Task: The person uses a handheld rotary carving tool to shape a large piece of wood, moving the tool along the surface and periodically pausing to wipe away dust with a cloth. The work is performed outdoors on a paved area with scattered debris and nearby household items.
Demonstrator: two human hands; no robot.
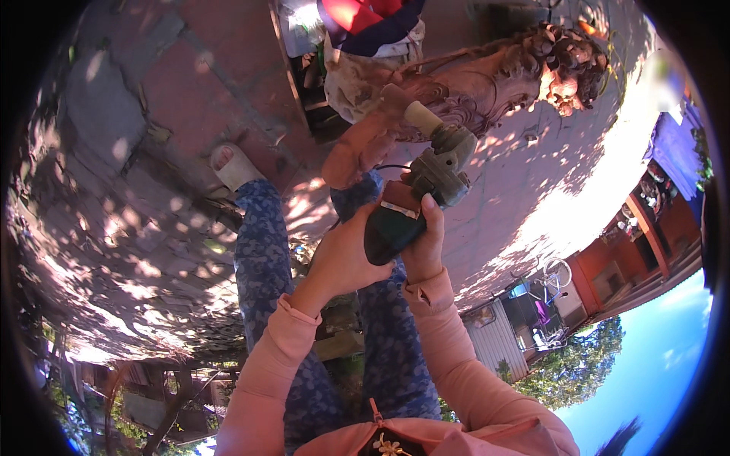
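Note:
Both hands hold an angle grinder (394,228) with a dark body and a dusty grey gear head. My left hand (350,247) is wrapped round the rear of the body from the left. On the other side my right hand (424,239) grips it, the thumb lying up along the casing. A tan cylindrical piece (423,118) sticks out beyond the gear head, next to a reddish-brown carved wooden piece (487,83). Whether it touches the wood I cannot tell. The carving has curling relief and a knobbly, ornate far end. Its smooth near end lies beyond my hands.
A red and dark blue cloth (372,23) sits beside a whitish, dusty bundle (346,83) at the carving's far left. My sandalled foot (234,166) rests on sun-dappled paving (220,83). A bicycle (553,277) stands far right near an orange-red structure (608,273).

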